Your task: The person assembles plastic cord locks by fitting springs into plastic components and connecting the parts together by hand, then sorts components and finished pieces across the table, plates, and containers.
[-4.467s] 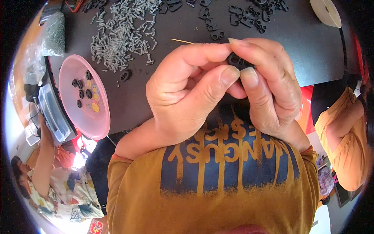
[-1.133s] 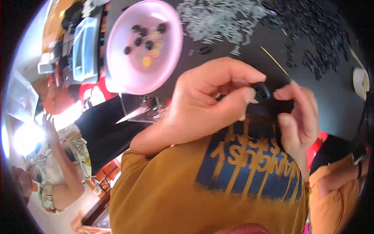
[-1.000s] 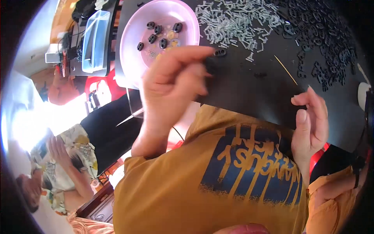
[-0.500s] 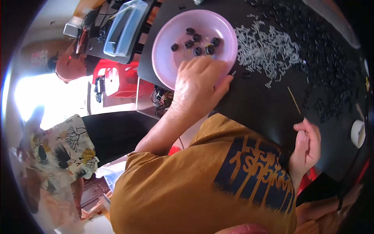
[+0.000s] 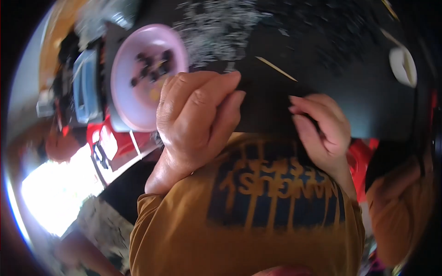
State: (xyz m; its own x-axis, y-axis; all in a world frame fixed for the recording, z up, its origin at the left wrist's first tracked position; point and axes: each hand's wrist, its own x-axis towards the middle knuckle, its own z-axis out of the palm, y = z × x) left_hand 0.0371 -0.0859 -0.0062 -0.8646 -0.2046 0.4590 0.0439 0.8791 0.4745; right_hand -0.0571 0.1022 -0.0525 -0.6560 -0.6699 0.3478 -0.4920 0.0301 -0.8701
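Note:
My left hand (image 5: 195, 112) is over the near edge of the black table, beside the pink bowl (image 5: 122, 87). Its thumb and index fingertips are apart, and nothing shows between them. Several small black parts (image 5: 152, 66) lie in the bowl, blurred by motion. To the right, my right hand (image 5: 324, 126) hovers at the table edge with curved fingers and a gap between thumb and index finger; I see nothing in it. A thin wooden stick (image 5: 276, 68) lies on the table just beyond my right fingertips.
A pile of small pale pieces (image 5: 214, 34) spreads beyond my left hand. Many small black parts (image 5: 331, 32) cover the far right. A white ring-shaped roll (image 5: 403, 68) is near the right edge. At left stand a clear blue container (image 5: 87, 87) and a red stool (image 5: 110, 138).
My left hand has left the bowl and moved toward my right hand. The right hand has come up to the table edge. The view has swung right, shifting the bowl leftward.

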